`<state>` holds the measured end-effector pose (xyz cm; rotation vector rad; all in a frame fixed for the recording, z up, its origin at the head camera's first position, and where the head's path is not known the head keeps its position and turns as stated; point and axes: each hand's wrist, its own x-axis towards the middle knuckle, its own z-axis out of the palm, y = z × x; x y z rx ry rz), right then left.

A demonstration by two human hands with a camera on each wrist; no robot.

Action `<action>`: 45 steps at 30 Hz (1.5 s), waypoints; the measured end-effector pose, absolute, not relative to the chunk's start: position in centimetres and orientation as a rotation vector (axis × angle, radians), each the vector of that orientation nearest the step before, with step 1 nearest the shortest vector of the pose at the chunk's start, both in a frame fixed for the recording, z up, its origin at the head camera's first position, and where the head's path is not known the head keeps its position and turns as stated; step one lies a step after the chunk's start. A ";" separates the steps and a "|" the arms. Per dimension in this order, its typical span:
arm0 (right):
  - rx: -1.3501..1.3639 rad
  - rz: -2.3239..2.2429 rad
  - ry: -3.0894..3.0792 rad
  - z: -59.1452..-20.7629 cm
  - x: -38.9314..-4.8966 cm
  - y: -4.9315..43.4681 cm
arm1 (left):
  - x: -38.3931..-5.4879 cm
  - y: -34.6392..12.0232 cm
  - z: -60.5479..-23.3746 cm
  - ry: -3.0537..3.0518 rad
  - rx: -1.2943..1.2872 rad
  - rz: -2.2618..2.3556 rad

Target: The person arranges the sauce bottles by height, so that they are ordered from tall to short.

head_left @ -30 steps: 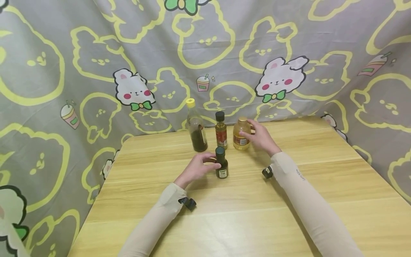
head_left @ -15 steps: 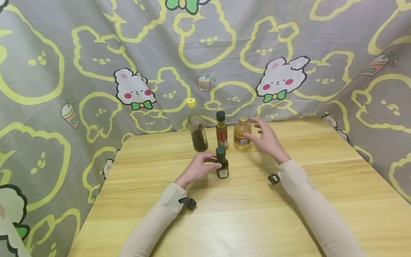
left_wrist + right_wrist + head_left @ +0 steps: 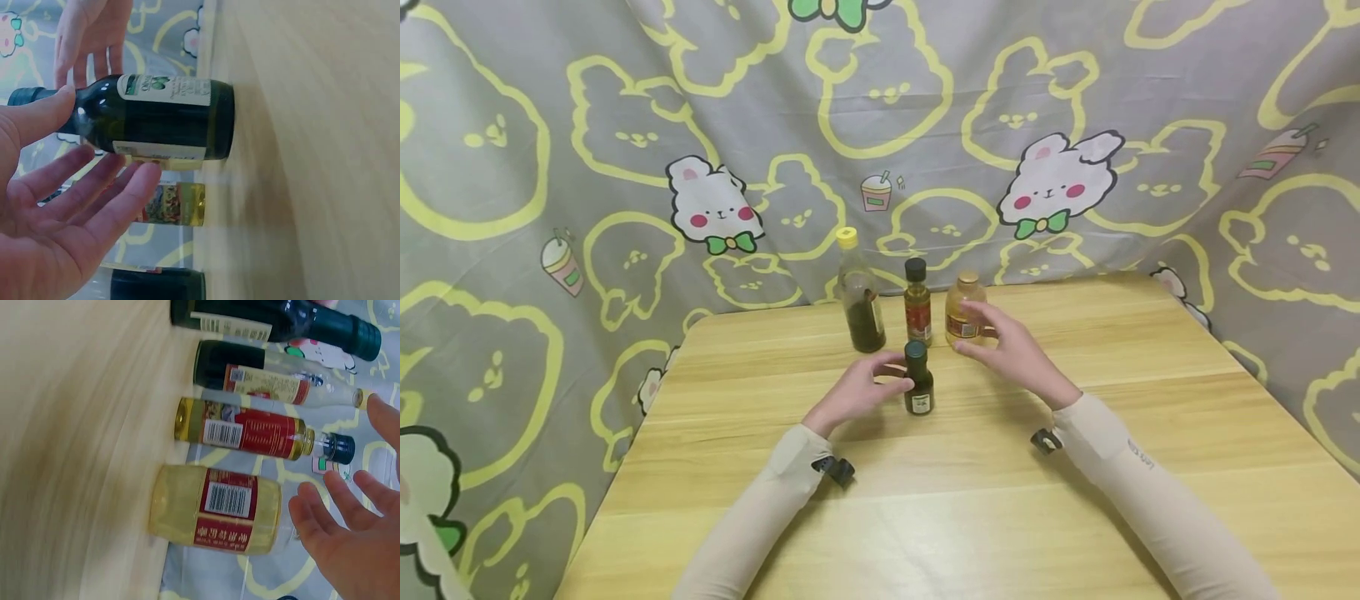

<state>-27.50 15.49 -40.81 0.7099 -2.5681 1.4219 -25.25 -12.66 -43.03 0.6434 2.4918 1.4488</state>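
A small dark green bottle [image 3: 919,392] stands upright in front of the other bottles. My left hand [image 3: 855,393] is beside it, thumb near the neck; in the left wrist view its fingers [image 3: 122,203] are spread and extended, not wrapped round the glass. My right hand [image 3: 1017,354] has loosely extended fingers in front of the round amber bottle [image 3: 957,312] and partly hides it. In the right wrist view that bottle shows a red label with a barcode, and the fingers [image 3: 350,509] are apart from it.
Behind the dark green bottle stand a slim bottle with a red label and black cap [image 3: 917,312] and a tall yellow-capped bottle of dark liquid [image 3: 865,317]. They are on a wooden table [image 3: 925,500]. A grey patterned cloth [image 3: 790,100] hangs behind.
My right hand has come off the amber bottle, moving right, then lower and nearer to me. The left hand stays beside the dark green bottle. The bottles have kept their places.
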 end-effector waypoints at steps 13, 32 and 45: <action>0.891 1.499 -2.634 -41.9 -26.2 13.6 | -24.7 -14.5 -42.4 2.774 0.579 1.150; 0.909 1.510 -2.699 -43.2 -25.6 11.4 | -28.3 -17.5 -42.5 2.907 0.194 1.471; 0.963 1.519 -2.685 -43.7 -26.0 11.1 | -31.6 -16.8 -42.3 2.808 0.071 1.744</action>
